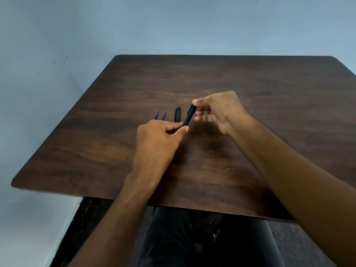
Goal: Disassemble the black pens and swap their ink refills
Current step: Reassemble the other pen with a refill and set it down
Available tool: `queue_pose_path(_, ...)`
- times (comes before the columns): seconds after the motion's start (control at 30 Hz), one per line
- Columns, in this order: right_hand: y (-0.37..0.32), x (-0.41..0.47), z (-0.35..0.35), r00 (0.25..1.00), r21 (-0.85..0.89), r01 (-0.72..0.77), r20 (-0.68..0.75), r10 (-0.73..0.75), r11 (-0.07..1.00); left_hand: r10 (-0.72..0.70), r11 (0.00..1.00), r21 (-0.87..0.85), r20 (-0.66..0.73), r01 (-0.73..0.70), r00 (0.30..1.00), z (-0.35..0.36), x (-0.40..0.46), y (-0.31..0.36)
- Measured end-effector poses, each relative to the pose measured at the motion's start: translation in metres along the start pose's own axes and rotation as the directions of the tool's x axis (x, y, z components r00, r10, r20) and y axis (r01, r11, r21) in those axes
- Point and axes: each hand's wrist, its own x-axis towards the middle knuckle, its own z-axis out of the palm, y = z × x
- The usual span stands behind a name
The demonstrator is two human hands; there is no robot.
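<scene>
A black pen (189,116) is held above the dark wooden table (250,89), tilted up to the right. My left hand (158,141) pinches its lower end between thumb and forefinger. My right hand (219,110) grips its upper end with thumb and fingers. Just left of it a black pen piece (177,116) lies on the table, its near end hidden behind my left hand. Further left lie two blue ink refills (156,115) (164,115), side by side with tips pointing away, their near ends hidden too.
A pale blue wall stands behind and to the left of the table. The table's near edge (134,199) runs above my lap and dark trousers. Bare wood stretches right and behind my hands.
</scene>
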Motion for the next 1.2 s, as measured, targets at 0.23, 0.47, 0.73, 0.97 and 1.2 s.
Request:
queue_pose_path(0.23, -0.007, 0.014, 0.014, 1.000, -0.285, -0.015, -0.008, 0.013, 0.958, -0.030, 0.998, 0.058, -0.037, 0.032, 0.999, -0.009, 0.009, -0.009)
queue_pose_path(0.47, 0.000, 0.030, 0.027, 0.999, -0.487, -0.035, -0.041, 0.017, 0.873, -0.131, 0.985, 0.097, -0.147, 0.146, 0.981, -0.022, 0.025, -0.024)
queue_pose_path(0.73, -0.007, 0.026, 0.044, 0.995, -0.536, -0.100, -0.071, 0.073, 0.838, -0.164, 0.972, 0.147, -0.145, 0.185, 0.976, -0.018, 0.033, -0.027)
queue_pose_path(0.97, -0.008, 0.022, 0.046, 0.995, -0.535, -0.093, -0.068, 0.067, 0.840, -0.240, 0.939, 0.221, -0.121, 0.262, 0.963, -0.011, 0.041, -0.034)
queue_pose_path(1.2, 0.010, 0.012, 0.050, 0.985, -0.720, 0.098, -0.031, -0.172, 0.687, -0.265, 0.923, 0.254, -0.120, 0.288, 0.957, -0.010, 0.044, -0.034)
